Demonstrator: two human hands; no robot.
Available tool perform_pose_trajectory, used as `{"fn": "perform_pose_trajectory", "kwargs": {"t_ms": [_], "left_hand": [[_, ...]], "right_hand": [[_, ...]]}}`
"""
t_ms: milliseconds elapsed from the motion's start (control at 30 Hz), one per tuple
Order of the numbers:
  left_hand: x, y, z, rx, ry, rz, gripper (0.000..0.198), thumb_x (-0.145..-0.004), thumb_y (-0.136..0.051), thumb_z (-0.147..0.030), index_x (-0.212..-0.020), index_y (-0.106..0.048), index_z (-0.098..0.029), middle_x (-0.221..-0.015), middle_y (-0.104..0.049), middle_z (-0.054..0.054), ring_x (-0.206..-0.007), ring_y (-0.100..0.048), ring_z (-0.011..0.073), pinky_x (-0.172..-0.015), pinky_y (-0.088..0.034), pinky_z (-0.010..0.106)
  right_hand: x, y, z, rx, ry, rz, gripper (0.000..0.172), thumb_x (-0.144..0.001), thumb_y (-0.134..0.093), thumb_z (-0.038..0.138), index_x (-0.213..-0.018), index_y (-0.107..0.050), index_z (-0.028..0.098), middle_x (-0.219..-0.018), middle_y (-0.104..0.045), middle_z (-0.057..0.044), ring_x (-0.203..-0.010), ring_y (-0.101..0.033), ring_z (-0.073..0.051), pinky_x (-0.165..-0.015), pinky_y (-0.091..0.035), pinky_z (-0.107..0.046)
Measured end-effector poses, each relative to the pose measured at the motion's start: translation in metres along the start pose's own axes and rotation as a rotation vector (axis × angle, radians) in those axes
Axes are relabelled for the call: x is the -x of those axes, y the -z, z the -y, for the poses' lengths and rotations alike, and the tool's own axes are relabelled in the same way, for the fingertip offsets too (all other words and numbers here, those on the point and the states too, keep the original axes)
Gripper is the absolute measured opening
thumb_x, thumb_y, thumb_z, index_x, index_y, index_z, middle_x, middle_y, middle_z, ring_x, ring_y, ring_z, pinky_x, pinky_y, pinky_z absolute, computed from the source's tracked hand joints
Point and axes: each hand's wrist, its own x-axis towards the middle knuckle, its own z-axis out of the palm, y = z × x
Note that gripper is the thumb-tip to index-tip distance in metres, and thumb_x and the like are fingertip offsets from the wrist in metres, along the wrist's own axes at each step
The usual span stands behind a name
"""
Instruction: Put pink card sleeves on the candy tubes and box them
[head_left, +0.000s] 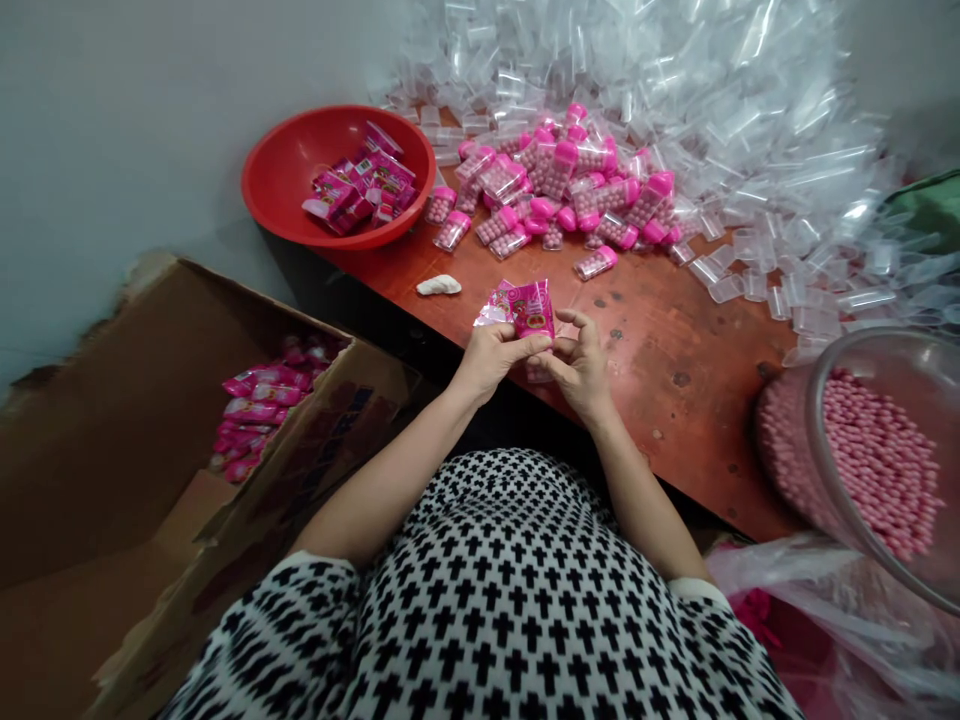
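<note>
Over the table's front edge both hands meet at a shiny pink printed wrapper (534, 308). My left hand (489, 358) grips it from the left, thumb across its lower part, and a silvery piece shows beside the fingers. My right hand (581, 372) pinches at the wrapper's lower right edge, with its upper fingers curled. Something pinkish and clear shows under the fingertips, too hidden to name. Beyond the hands lies a heap of clear containers (555, 170) with pink caps, filled with pink beads. One such container (595, 263) rests apart, nearer my right hand.
A red bowl (270, 180) with pink wrappers stands at the table's left corner. A white lump (439, 285) lies nearby. Empty clear containers (720, 90) are piled at the back. On the right is a basin of pink beads (877, 460); at left, a cardboard box (90, 430) holds pink packets.
</note>
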Motion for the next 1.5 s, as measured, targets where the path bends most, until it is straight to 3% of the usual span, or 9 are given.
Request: {"fn": "perform_pose_trajectory", "kwargs": {"t_ms": [133,267,500,667,900,1000,1133,1233,1500], "left_hand": [[0.001,-0.001,-0.002,0.178,0.126,0.02,0.034,-0.054,-0.089,-0.03,-0.07,-0.07,-0.007,-0.064,-0.068,0.006,-0.054,-0.061,0.0125,-0.058,-0.052,0.026],[-0.001,-0.003,-0.001,0.333,0.053,-0.088,0.032,-0.055,-0.088,-0.026,-0.072,-0.069,-0.007,-0.07,-0.07,0.007,-0.062,-0.064,0.0133,-0.062,-0.053,0.025],[0.009,-0.01,0.01,0.284,0.11,-0.013,0.033,-0.053,-0.09,-0.027,-0.065,-0.067,-0.006,-0.06,-0.064,0.004,-0.049,-0.055,0.0079,-0.045,-0.041,0.019],[0.024,0.0,-0.003,0.281,0.14,0.053,0.031,-0.055,-0.089,-0.026,-0.069,-0.068,-0.009,-0.063,-0.066,0.005,-0.057,-0.062,0.0132,-0.058,-0.052,0.026],[0.046,0.081,-0.049,0.336,-0.511,-0.503,0.026,-0.08,-0.069,-0.05,-0.088,-0.068,-0.025,-0.098,-0.074,0.0,-0.1,-0.067,0.0164,-0.093,-0.052,0.031],[0.029,0.092,-0.036,0.099,-0.513,-0.555,0.034,-0.074,-0.075,-0.046,-0.103,-0.067,-0.029,-0.102,-0.073,0.001,-0.102,-0.067,0.0193,-0.097,-0.05,0.037],[-0.013,0.065,-0.001,-0.687,-0.56,-0.311,0.035,-0.073,-0.077,-0.031,-0.107,-0.071,-0.026,-0.122,-0.067,0.007,-0.124,-0.052,0.0268,-0.112,-0.032,0.042],[-0.037,0.048,0.014,-1.039,-0.59,-0.264,0.029,-0.079,-0.071,-0.024,-0.107,-0.072,-0.026,-0.125,-0.064,0.01,-0.125,-0.047,0.0309,-0.111,-0.025,0.046],[-0.048,0.05,0.024,-1.047,-0.645,-0.369,0.014,-0.088,-0.061,-0.03,-0.09,-0.075,-0.027,-0.111,-0.067,0.008,-0.116,-0.05,0.0293,-0.104,-0.031,0.044]], "right_hand": [[0.006,-0.006,0.002,-0.144,-0.025,-0.054,0.064,-0.065,-0.082,0.041,-0.111,-0.041,0.027,-0.071,-0.068,0.009,-0.054,-0.065,-0.012,-0.055,-0.059,-0.025],[0.018,-0.009,-0.003,-0.211,-0.108,-0.029,0.053,-0.069,-0.081,0.042,-0.105,-0.046,0.024,-0.079,-0.069,0.005,-0.062,-0.069,-0.011,-0.06,-0.06,-0.025],[0.016,-0.013,-0.005,-0.253,-0.082,-0.138,0.049,-0.061,-0.085,0.041,-0.089,-0.049,0.023,-0.068,-0.068,0.008,-0.054,-0.066,-0.01,-0.057,-0.059,-0.022],[0.006,-0.023,0.002,-0.156,-0.086,-0.093,0.05,-0.061,-0.085,0.041,-0.09,-0.047,0.024,-0.055,-0.064,0.01,-0.044,-0.059,-0.009,-0.043,-0.049,-0.017],[0.001,-0.018,0.01,-0.038,-0.054,-0.049,0.038,-0.07,-0.077,0.048,-0.081,-0.053,0.021,-0.057,-0.065,0.005,-0.043,-0.059,-0.009,-0.041,-0.047,-0.018],[0.0,-0.011,0.008,0.004,-0.06,-0.122,0.035,-0.074,-0.073,0.049,-0.078,-0.054,0.02,-0.057,-0.065,0.004,-0.042,-0.058,-0.008,-0.04,-0.046,-0.017],[0.0,-0.009,0.005,0.037,-0.082,-0.131,0.036,-0.074,-0.073,0.051,-0.076,-0.054,0.019,-0.057,-0.065,0.004,-0.042,-0.057,-0.008,-0.04,-0.045,-0.017],[0.002,-0.008,0.006,0.056,-0.096,-0.114,0.037,-0.073,-0.073,0.051,-0.075,-0.055,0.019,-0.057,-0.065,0.004,-0.042,-0.057,-0.008,-0.041,-0.045,-0.017],[-0.015,-0.004,-0.001,0.078,-0.088,-0.135,0.035,-0.074,-0.072,0.05,-0.079,-0.056,0.02,-0.065,-0.064,0.003,-0.05,-0.058,-0.008,-0.044,-0.046,-0.017]]}}
